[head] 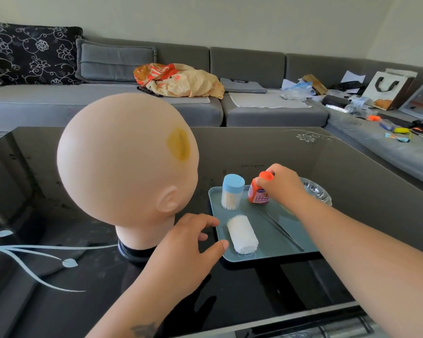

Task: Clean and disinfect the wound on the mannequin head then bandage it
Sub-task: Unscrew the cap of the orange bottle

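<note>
A bald mannequin head point(122, 167) stands on a black base on the dark glass table, with a yellow-brown stained patch point(178, 144) on its right side. To its right a teal tray point(274, 242) holds a blue-capped jar of cotton swabs point(232, 195), an orange disinfectant bottle point(255, 195), a white gauze roll point(242, 234) and metal tweezers point(282, 230). My right hand point(282, 185) grips the bottle's orange cap point(266, 176). My left hand point(193, 240) hovers open between the mannequin's neck and the gauze roll, holding nothing.
A clear glass dish point(320, 191) sits behind the tray, partly hidden by my right hand. A grey sofa point(254, 111) wraps the far and right sides, strewn with a bag point(178, 80), papers and small tools. The table's front edge point(303, 320) is close to me.
</note>
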Demonstrator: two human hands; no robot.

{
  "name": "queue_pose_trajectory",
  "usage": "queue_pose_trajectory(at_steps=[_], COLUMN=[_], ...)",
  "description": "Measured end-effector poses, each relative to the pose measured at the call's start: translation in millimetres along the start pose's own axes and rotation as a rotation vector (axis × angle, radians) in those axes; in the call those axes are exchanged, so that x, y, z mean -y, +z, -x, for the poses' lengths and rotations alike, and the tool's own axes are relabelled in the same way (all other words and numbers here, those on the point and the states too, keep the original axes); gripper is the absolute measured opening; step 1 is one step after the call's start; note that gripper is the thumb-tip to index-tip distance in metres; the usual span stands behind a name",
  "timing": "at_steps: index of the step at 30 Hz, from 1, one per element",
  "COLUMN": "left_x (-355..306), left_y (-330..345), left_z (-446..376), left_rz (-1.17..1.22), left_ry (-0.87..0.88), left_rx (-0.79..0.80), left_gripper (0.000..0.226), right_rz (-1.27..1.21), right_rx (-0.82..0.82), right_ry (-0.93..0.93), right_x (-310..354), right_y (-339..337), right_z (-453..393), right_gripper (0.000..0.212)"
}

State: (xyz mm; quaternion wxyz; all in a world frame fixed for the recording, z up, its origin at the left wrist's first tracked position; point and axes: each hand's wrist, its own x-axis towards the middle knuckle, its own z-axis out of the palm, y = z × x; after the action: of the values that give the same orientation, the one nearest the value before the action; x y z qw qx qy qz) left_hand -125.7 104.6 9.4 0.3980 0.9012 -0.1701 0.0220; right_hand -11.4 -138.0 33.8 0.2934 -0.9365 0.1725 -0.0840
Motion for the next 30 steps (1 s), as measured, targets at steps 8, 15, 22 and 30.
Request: queue_pose_trajectory(at_steps=[8,15,22,30], left_x=[-3,-9,-5,-3], left_y=[9,21,24,22], left_z=[3,6,15,24], left_rz=[0.014,0.065,0.204,0.220], left_ry=[0.040,0.080,0.004,-0.008], left_rx=[-0.054,-0.200,-0.161,-0.135], left_gripper=[0.055,0.082,0.078,0.045], right_rz=[-0.038,-0.199,-0.359,-0.338], right_rx=[-0.071,0.086,0.202,0.171], right_ry=[-0.211,-0.322,-0.353,-0.536], right_x=[13,30,22,11], right_y=[-42,-38,-16,-9], right_z=[40,107,147,153], right_gripper=[0.029,0.030,0.033,0.034])
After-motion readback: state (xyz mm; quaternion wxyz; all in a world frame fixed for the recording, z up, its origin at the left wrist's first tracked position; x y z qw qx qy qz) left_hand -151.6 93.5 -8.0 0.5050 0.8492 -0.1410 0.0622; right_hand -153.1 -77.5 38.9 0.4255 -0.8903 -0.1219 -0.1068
